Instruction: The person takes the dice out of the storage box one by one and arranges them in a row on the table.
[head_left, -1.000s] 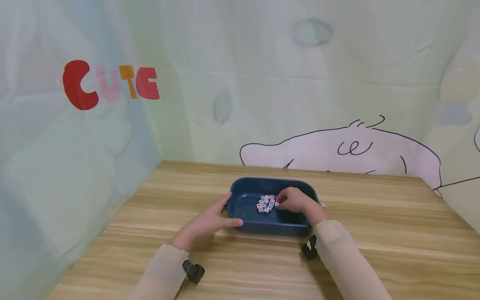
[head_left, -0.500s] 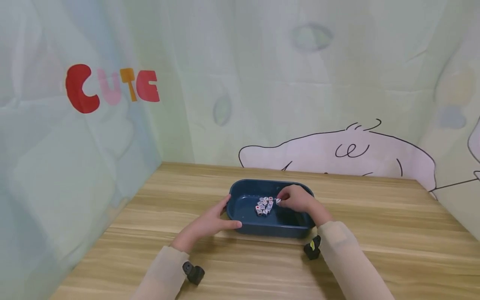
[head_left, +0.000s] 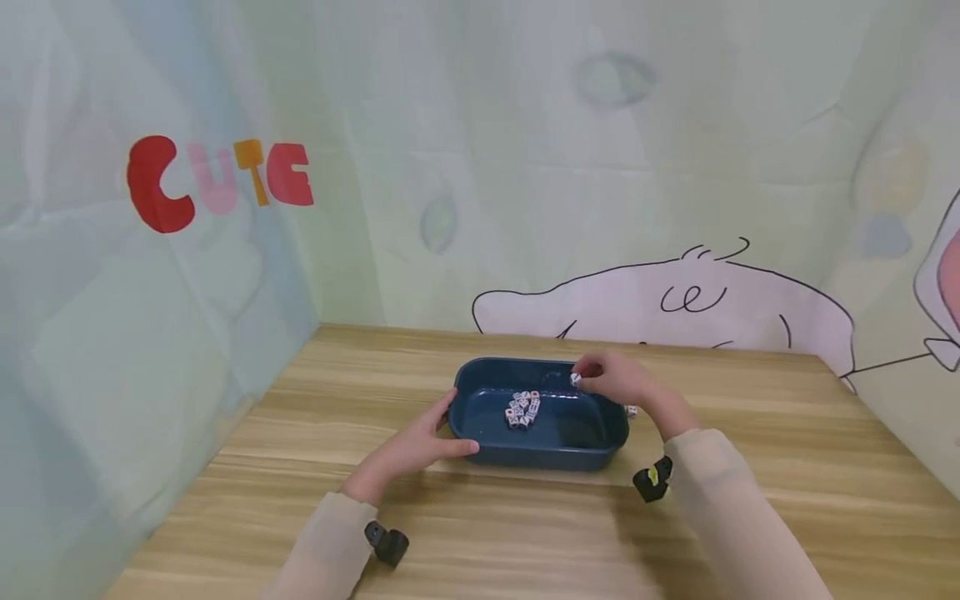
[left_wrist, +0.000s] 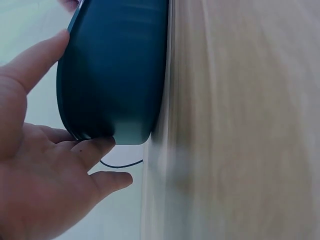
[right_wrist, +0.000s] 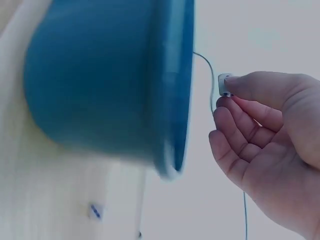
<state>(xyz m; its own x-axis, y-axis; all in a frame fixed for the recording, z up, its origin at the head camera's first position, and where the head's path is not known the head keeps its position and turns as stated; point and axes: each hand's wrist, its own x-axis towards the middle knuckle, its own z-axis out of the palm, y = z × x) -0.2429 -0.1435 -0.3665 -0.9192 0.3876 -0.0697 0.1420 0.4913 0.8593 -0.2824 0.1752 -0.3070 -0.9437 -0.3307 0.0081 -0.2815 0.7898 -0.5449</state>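
Observation:
A dark blue rectangular basin (head_left: pixel 547 458) rests on the table. Inside it, left of its middle, several white dice (head_left: pixel 522 410) lie clustered together. My left hand (head_left: pixel 414 444) spreads against the basin's left end, thumb on the near rim; its fingers (left_wrist: pixel 95 150) touch the end wall, fairly straight. Over the far right part of the basin, my right hand (head_left: pixel 617 379) pinches one die (head_left: pixel 576 379) between thumb and fingers. The right wrist view shows that die (right_wrist: pixel 223 85) at the thumb tip, beyond the basin's rim.
Another die (head_left: pixel 632 411) lies on the wooden table (head_left: pixel 420 542) just outside the basin's right end. A printed cloth (head_left: pixel 390 208) hangs behind the table and along its left side. Each sleeve carries a small black camera (head_left: pixel 386 546) at the wrist.
My right hand has risen from the basin's floor toward its far right rim, lifting a die away from the cluster. The left hand keeps its place at the basin's left end.

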